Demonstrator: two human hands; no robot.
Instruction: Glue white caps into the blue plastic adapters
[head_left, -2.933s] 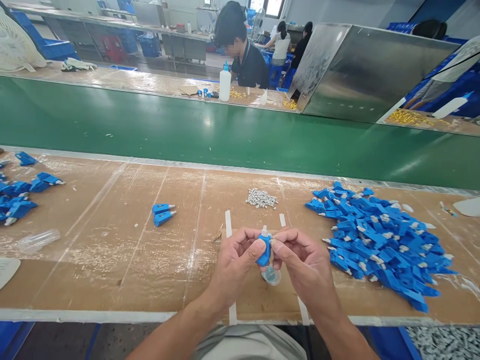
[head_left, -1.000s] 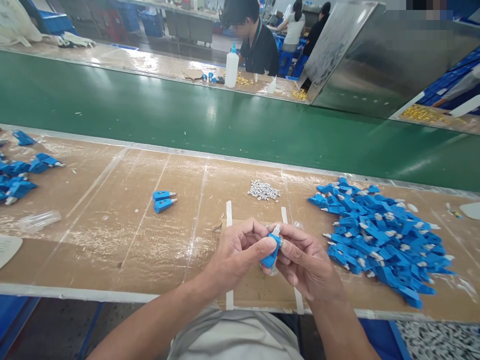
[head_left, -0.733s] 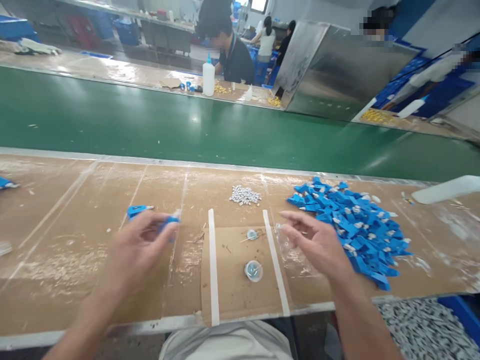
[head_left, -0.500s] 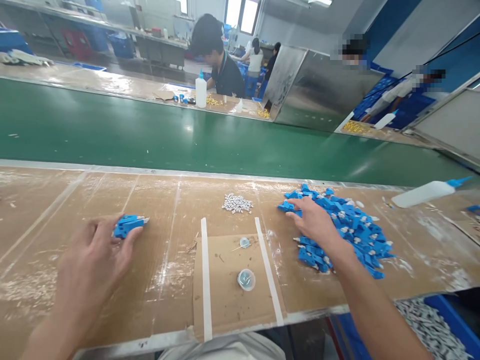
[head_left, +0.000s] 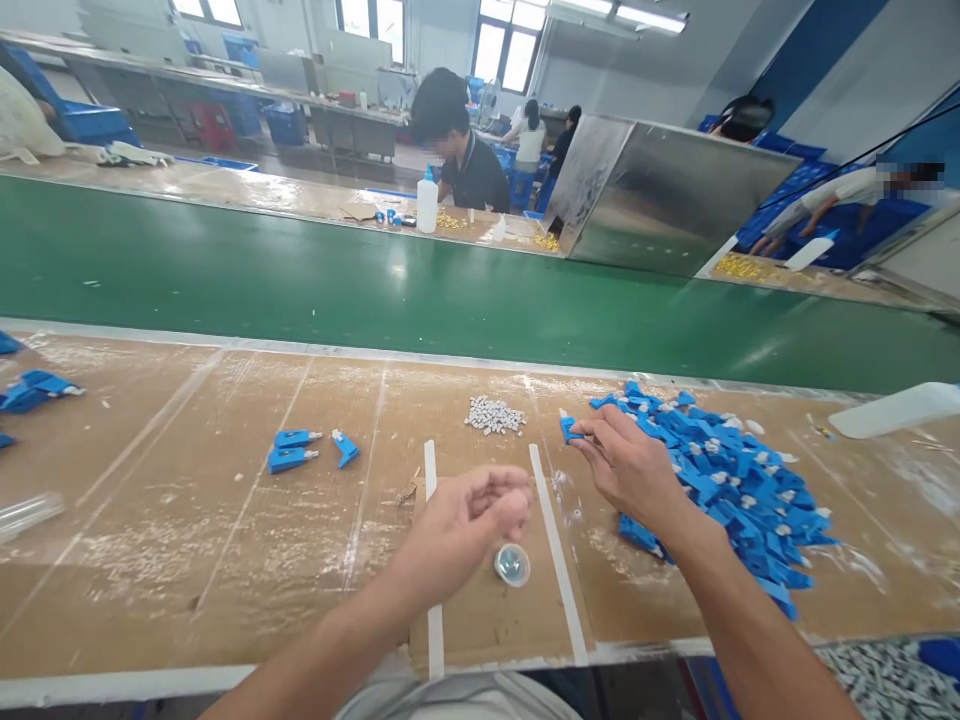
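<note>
My right hand [head_left: 626, 455] pinches a small blue plastic piece [head_left: 568, 428] with a whitish tip, at the left edge of a heap of similar blue pieces [head_left: 727, 470]. My left hand [head_left: 480, 510] hovers over the cardboard sheet [head_left: 502, 625], fingers loosely curled and a gap left before the thumb. Nothing shows in it. Just below its fingertips lies a small clear cup [head_left: 512, 566] of bluish liquid. Beyond my hands is a small pile of grey-white bits [head_left: 493, 415]. Three blue pieces [head_left: 294, 450] lie on the left part of the table.
White tape strips [head_left: 556, 555] edge the cardboard. More blue pieces [head_left: 37, 388] and a clear tube [head_left: 30, 515] lie far left. A white bottle [head_left: 896, 410] lies right. A green belt [head_left: 375, 285] runs behind the table; a person [head_left: 469, 150] sits across it.
My left hand has let go of a blue piece on the left and moved right over the cardboard. My right hand has lifted a blue piece from the heap's edge. The view has shifted left.
</note>
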